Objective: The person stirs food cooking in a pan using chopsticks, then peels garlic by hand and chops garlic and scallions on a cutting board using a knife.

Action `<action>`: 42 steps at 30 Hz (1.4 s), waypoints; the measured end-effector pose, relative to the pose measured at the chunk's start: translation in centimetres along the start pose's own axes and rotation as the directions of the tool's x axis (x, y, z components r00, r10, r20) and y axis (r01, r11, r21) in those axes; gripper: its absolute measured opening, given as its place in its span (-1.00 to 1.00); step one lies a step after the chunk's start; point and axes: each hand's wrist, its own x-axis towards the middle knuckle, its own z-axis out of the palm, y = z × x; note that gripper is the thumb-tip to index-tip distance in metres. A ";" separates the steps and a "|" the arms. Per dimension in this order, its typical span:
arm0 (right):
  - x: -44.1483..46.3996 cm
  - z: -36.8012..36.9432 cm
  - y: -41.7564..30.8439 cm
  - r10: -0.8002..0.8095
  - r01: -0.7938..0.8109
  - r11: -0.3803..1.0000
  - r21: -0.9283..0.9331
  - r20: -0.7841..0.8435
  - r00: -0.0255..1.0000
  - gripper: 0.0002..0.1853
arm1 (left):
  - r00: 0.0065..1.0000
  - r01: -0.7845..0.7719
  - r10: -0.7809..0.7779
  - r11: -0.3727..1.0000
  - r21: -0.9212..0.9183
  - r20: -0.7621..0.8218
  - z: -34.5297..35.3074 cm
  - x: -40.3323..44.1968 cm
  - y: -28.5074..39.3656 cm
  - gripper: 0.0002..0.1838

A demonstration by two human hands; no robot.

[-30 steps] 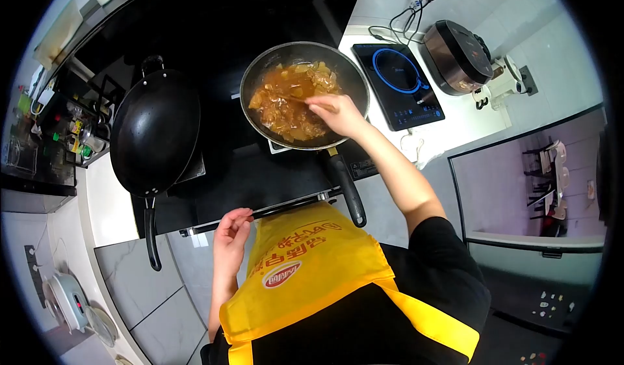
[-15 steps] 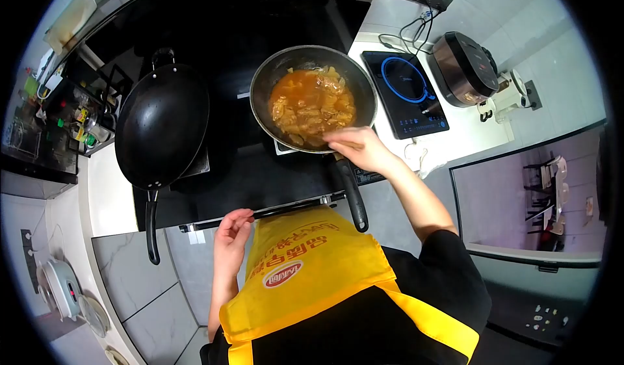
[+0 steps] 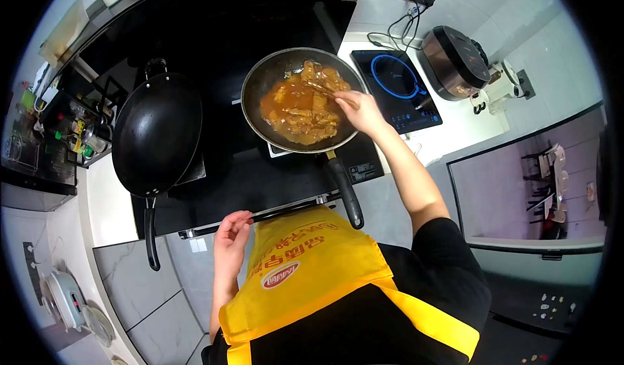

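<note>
My right hand is closed on a pair of wooden chopsticks, whose tips reach into the food at the upper right of the frying pan. In that pan lie pieces of food in reddish-brown sauce. The pan's black handle points toward me, with no hand on it. My left hand hovers by the stove's front edge beside my yellow apron. Its fingers are loosely bent, thumb apart, and nothing shows in them.
A black wok stands on the left burner of the black stove, its handle jutting past the front edge. To the right are an induction plate and a rice cooker. Bottles and a rack line the far left.
My right hand has moved up from the pan's near rim, and the chopsticks now reach farther across. Food in the sauce has shifted. My left hand stays put.
</note>
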 end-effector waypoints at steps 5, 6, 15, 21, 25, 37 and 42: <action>-4.7 -3.1 -1.3 0.172 -0.176 0.980 0.095 0.053 0.984 -0.78 | 1.000 0.007 -0.007 1.000 0.011 0.003 0.1 0.2 -0.3 -0.73; -5.4 -3.9 -2.2 0.210 -0.220 0.969 0.112 0.091 0.973 -0.78 | 1.000 0.006 -0.006 1.000 0.008 0.009 0.2 0.3 -0.3 -0.73; -6.4 -11.3 -5.4 0.296 -0.416 0.814 0.406 0.327 0.897 -0.80 | 0.998 -0.001 -0.001 1.000 0.026 0.066 0.7 1.4 0.1 -0.72; -5.8 -4.3 -3.7 0.206 -0.329 0.892 0.309 0.368 0.907 -0.80 | 0.996 -0.002 -0.001 1.000 0.028 0.085 1.2 1.3 0.2 -0.72; -3.1 -0.1 -1.5 0.076 -0.122 0.951 0.283 0.167 0.983 -0.80 | 0.998 -0.006 0.003 0.999 0.040 0.069 0.8 0.9 0.1 -0.72; 3.2 4.8 -2.1 -0.002 0.005 0.980 0.198 -0.014 1.000 -0.78 | 0.999 0.026 -0.027 0.999 0.043 0.018 0.7 -0.2 0.4 -0.73; -0.1 4.1 -4.0 -0.107 0.065 0.961 0.269 0.145 0.984 -0.78 | 0.999 0.023 -0.024 0.999 0.025 0.030 0.8 0.2 0.1 -0.74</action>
